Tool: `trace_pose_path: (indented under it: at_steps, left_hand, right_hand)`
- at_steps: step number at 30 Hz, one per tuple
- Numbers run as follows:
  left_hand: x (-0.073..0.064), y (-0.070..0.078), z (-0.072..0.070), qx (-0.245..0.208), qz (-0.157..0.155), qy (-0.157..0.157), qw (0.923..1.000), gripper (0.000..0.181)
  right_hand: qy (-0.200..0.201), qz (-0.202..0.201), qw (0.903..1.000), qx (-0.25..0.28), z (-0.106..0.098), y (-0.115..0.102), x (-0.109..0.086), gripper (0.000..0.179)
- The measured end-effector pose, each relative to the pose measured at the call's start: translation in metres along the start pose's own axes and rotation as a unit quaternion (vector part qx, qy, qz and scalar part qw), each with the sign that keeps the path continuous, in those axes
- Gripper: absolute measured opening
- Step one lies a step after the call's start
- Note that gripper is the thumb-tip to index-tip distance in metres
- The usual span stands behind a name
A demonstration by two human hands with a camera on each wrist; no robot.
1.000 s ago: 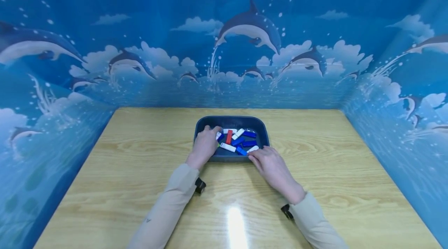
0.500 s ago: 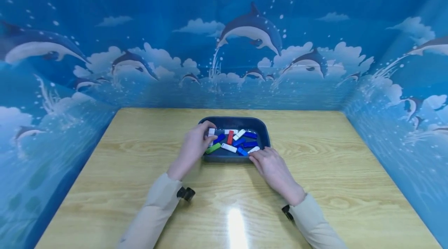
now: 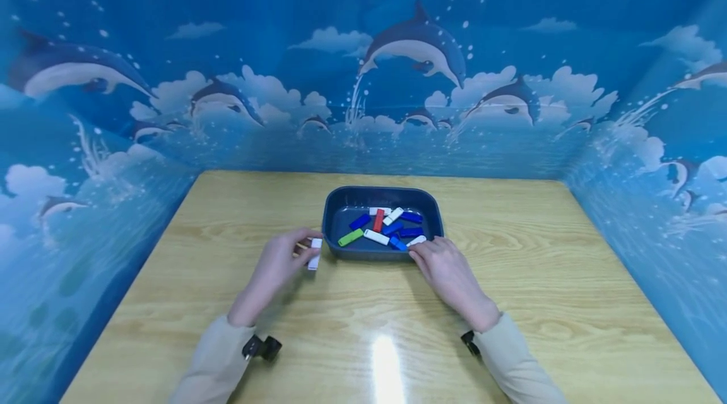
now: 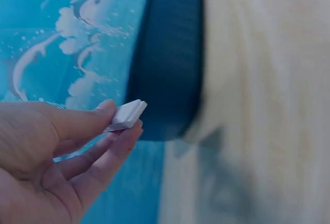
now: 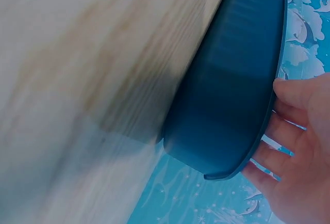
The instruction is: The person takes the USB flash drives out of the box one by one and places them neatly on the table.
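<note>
My left hand (image 3: 279,259) pinches a white USB stick (image 3: 314,257) between thumb and fingers, left of the dark blue tray (image 3: 363,255) and above the table. In the left wrist view the white stick's end juts out past the fingertips, in front of the tray's wall (image 4: 167,64). My right hand (image 3: 449,273) grips the tray's near rim toward its right corner; in the right wrist view the thumb is at the rim and the other fingers reach behind it. Inside the tray lie several USB sticks: a green one (image 3: 350,237), a red one (image 3: 378,220), white ones and blue ones.
The tray stands on a wood-grain table (image 3: 511,252) toward its far side. A blue dolphin-print curtain (image 3: 375,139) closes off the back and both sides. A black device (image 3: 261,348) is worn at the left wrist, another (image 3: 470,342) at the right.
My left hand has taken the white USB stick from the tray's left end and carried it out over the rim, leftward and nearer. The right hand has stayed at the rim.
</note>
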State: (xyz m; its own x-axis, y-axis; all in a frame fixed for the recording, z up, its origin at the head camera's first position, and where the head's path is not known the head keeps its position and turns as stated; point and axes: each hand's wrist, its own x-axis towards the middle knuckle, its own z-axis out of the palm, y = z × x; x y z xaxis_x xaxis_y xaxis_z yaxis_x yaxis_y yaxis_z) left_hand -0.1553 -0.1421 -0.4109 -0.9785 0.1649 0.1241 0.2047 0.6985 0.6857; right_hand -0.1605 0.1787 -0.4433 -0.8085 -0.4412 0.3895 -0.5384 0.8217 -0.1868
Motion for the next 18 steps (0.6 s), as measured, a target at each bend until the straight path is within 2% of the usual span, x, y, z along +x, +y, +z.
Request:
trace_pose_path:
  at_steps: [9,15,18]
  left_hand:
    - [-0.016,-0.031,0.011,0.042,-0.027,-0.059,0.997,0.02]
    - [-0.022,-0.041,0.011,0.041,-0.032,-0.042,0.9977,0.02]
    - [-0.024,-0.042,0.009,0.037,-0.037,-0.044,0.9976,0.018]
  right_hand:
    - [0.003,-0.001,1.0,0.0,0.0,0.001,0.0,0.011]
    - [0.0,0.004,1.0,0.005,0.0,0.001,0.0,0.012]
    - [-0.006,0.008,0.9999,0.008,-0.001,0.001,0.001,0.013]
